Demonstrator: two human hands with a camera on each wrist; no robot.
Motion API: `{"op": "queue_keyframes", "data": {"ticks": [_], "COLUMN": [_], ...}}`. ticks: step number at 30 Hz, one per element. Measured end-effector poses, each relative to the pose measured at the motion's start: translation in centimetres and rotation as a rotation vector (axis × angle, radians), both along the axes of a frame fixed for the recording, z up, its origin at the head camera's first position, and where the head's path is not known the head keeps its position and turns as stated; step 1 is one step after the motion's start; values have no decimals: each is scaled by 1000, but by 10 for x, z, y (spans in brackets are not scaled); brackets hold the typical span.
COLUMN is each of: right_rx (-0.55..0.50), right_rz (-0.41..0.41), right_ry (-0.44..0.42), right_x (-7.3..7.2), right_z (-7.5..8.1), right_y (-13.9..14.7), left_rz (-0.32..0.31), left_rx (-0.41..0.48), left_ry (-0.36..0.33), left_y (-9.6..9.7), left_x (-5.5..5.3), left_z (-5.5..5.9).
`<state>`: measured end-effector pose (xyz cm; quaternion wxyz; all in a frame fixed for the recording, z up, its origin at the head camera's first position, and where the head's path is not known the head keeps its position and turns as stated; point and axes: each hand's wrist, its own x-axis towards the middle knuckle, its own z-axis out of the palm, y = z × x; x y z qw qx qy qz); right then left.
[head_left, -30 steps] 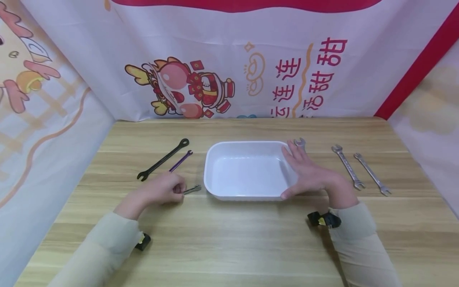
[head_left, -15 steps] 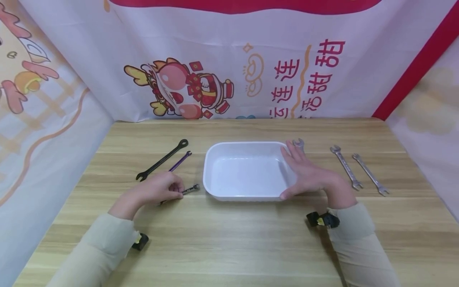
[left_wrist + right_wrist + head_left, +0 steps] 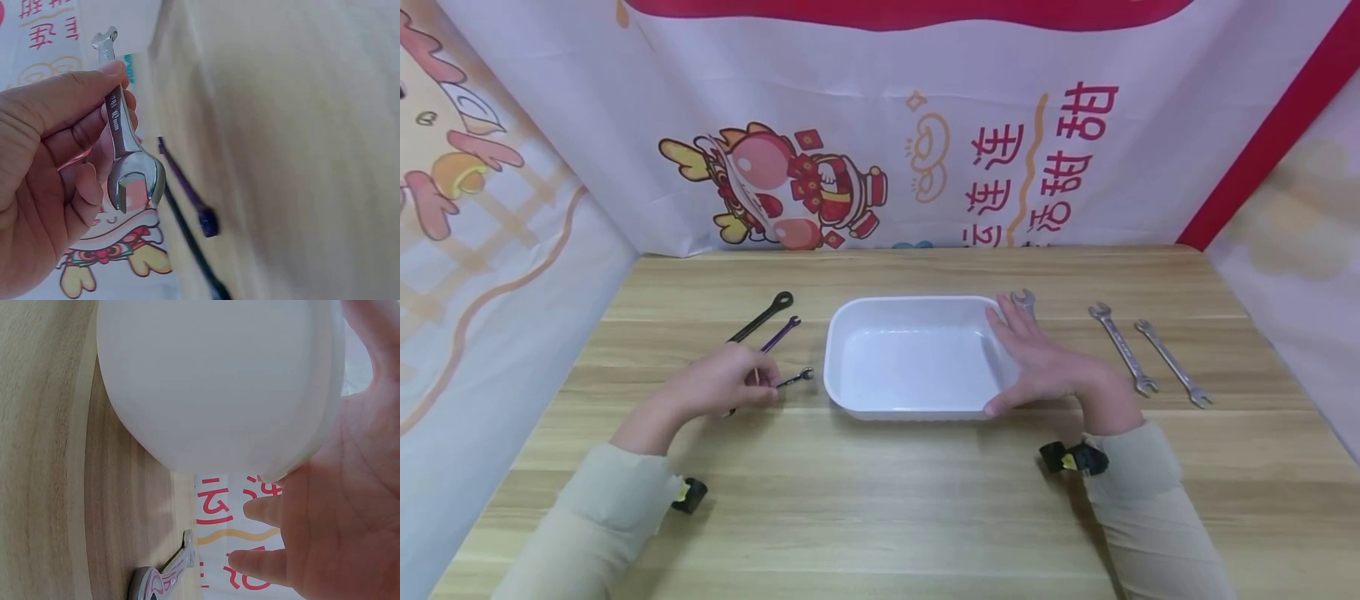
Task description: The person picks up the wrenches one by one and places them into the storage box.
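Observation:
My left hand (image 3: 722, 383) pinches a silver wrench (image 3: 117, 122) between thumb and fingers, left of the white tray. In the left wrist view its larger jaw end faces the camera and the smaller end sticks out past the thumb. Just behind this hand lie a purple wrench (image 3: 781, 334) and a longer black wrench (image 3: 762, 319), the latter partly covered by the hand. My right hand (image 3: 1047, 360) rests with spread fingers against the right end of the rectangular white tray (image 3: 917, 367), its fingers over the rim. Nothing lies inside the tray.
Behind my right hand lies another silver wrench (image 3: 1024, 298), partly hidden. Farther right, two silver open-ended wrenches (image 3: 1123, 346) lie slanted side by side on the wooden table (image 3: 880, 517). A printed cloth (image 3: 850, 100) hangs at the table's back edge.
My left hand has lifted the silver wrench and shifted slightly left and away from me, now covering part of the black wrench. The right hand and tray have stayed in place.

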<state>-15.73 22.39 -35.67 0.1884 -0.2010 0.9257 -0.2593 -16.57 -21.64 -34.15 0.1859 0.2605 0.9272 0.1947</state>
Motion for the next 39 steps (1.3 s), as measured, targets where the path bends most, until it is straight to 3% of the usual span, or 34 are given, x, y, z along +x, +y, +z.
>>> {"op": "queue_keyframes", "data": {"ticks": [12, 21, 39], "right_rx": [8, 18, 8], "right_rz": [4, 5, -3], "right_ry": [-2, 11, 6], "right_x": [1, 0, 0], "right_z": [3, 0, 0], "right_y": [-1, 0, -1], "left_rz": [-24, -10, -122], "left_rx": [24, -13, 86], "left_ry": [78, 51, 68], "left_y": [5, 28, 80], "left_x": [-2, -1, -6], "left_z": [24, 39, 51]}}
